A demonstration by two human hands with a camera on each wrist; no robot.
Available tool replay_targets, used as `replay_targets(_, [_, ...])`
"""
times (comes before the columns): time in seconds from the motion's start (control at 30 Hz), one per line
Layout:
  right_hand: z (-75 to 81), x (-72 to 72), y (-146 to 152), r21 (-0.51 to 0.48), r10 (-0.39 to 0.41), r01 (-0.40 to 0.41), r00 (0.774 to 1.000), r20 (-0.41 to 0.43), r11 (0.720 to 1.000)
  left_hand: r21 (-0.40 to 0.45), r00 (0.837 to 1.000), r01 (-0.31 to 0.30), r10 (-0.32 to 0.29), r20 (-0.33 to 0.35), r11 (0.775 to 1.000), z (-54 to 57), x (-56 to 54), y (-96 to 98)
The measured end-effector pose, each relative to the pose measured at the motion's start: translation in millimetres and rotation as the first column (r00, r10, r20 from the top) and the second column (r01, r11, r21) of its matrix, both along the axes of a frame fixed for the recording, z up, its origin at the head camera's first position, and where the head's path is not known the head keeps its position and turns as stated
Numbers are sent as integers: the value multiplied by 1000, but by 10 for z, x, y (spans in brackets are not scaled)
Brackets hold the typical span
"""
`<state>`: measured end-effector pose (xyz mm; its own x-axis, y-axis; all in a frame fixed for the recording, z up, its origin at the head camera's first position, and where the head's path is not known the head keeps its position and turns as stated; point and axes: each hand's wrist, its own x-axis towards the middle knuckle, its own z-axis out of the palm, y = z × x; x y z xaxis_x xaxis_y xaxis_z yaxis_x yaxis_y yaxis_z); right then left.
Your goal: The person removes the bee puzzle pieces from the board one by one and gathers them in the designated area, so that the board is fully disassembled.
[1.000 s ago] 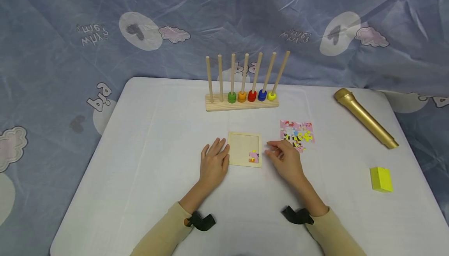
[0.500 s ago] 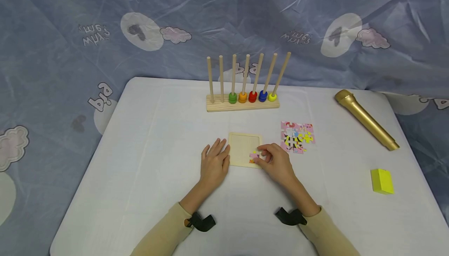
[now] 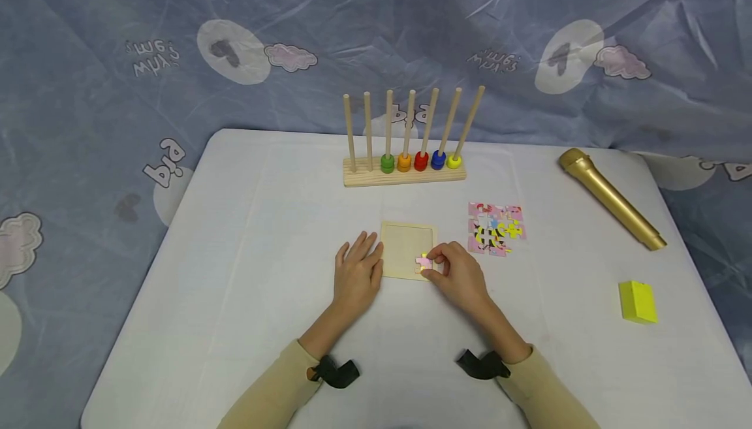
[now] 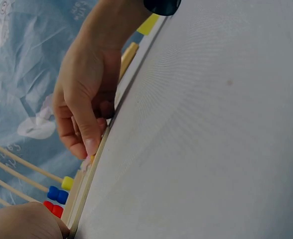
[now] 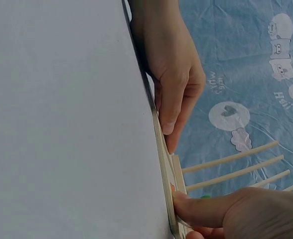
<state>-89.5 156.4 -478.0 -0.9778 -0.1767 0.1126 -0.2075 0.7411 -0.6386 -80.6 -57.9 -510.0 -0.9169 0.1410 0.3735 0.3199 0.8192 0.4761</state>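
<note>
A pink jigsaw piece [image 3: 423, 262] is at the lower right corner of the shallow wooden puzzle tray [image 3: 405, 228]. My right hand [image 3: 461, 279] pinches that piece between thumb and forefinger; the fingertips partly cover it. In the left wrist view the right hand [image 4: 84, 94] bends down to the tray, with a bit of pink showing under the thumb. My left hand [image 3: 357, 279] lies with fingers spread, touching the tray's left edge. To the right of the tray lie several pink and yellow jigsaw pieces [image 3: 496, 228], grouped in a rough square.
Behind the tray stands a wooden peg rack [image 3: 405, 177] with coloured beads on several pegs. A gold microphone [image 3: 611, 197] lies at the far right of the white table [image 3: 235, 233]. Nearer on that side is a yellow block [image 3: 638, 301].
My right hand has moved left from beside the tray to its lower right corner and now pinches the piece there, which looks slightly tilted. The left hand has kept its place.
</note>
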Motion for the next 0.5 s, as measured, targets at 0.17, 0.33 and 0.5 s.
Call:
replay_targets(0.17, [-29,27,-28,-79,18,-22,998,-56,997,1,1000,0,0,3,1000,6,8,-2])
replay_targets(0.33, [-24,38,-38,-166,17,-35,994,-107,985,1,1000,-1,1,-24,1000,0,7,0])
replay_targets(0.5, [64,28,11,-286,3,0,1000,12,958,-2,1000,1,-1,-29,1000,-3,1,-2])
